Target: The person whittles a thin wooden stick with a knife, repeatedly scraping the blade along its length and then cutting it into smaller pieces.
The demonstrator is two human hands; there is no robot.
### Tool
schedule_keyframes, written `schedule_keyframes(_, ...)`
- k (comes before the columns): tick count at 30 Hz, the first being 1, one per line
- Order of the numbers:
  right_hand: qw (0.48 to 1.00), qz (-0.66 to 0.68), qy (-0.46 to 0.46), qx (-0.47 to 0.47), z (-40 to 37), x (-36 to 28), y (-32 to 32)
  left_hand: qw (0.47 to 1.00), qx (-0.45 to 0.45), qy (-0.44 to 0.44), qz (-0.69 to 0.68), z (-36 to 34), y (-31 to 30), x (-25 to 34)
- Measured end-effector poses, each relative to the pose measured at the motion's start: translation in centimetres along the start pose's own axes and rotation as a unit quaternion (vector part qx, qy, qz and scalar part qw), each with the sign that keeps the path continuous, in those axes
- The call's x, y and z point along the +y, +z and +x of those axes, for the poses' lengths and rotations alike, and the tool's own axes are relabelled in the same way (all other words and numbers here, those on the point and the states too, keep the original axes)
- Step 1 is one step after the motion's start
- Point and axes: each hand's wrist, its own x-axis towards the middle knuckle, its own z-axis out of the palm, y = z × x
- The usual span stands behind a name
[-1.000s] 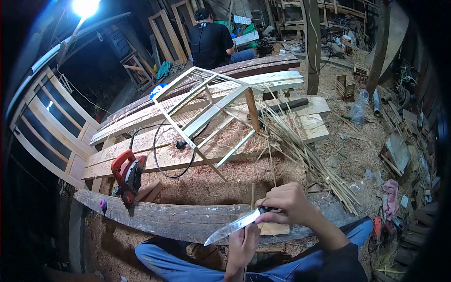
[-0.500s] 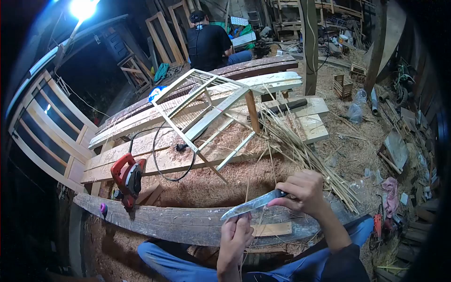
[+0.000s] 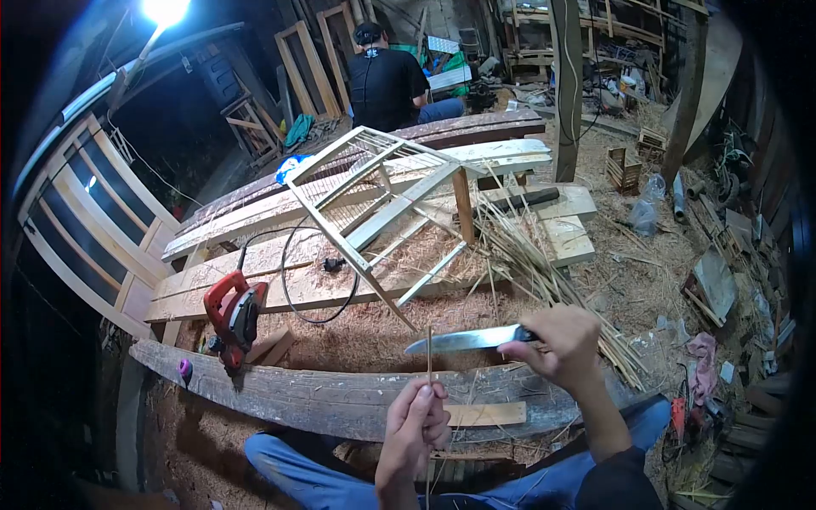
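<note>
- Loose blue fabric trousers were worn over both legs, and the cloth was creased in soft folds.
- A dark, black-looking garment was seen by the right elbow.
- The left hand and the right hand were left bare, and the forearms were left uncovered.

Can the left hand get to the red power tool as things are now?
Probably not freely: the left hand is closed around a thin stick. The red power tool lies uncovered further left, by the plank, with nothing between them. The right hand holds a knife.
</note>
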Motion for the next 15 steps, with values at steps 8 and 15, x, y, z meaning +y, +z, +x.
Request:
schedule_keyframes(8,0.999,-0.005,0.047,0.012,-0.3,0.2,-0.5,0.999,0.003,0.011,-0.031,0.2,0.7,-1.0)
schedule_keyframes(15,0.997,0.063,0.052,0.012,-0.8,-0.3,0.4,0.998,0.046,0.035,-0.007,1.1,0.6,-1.8)
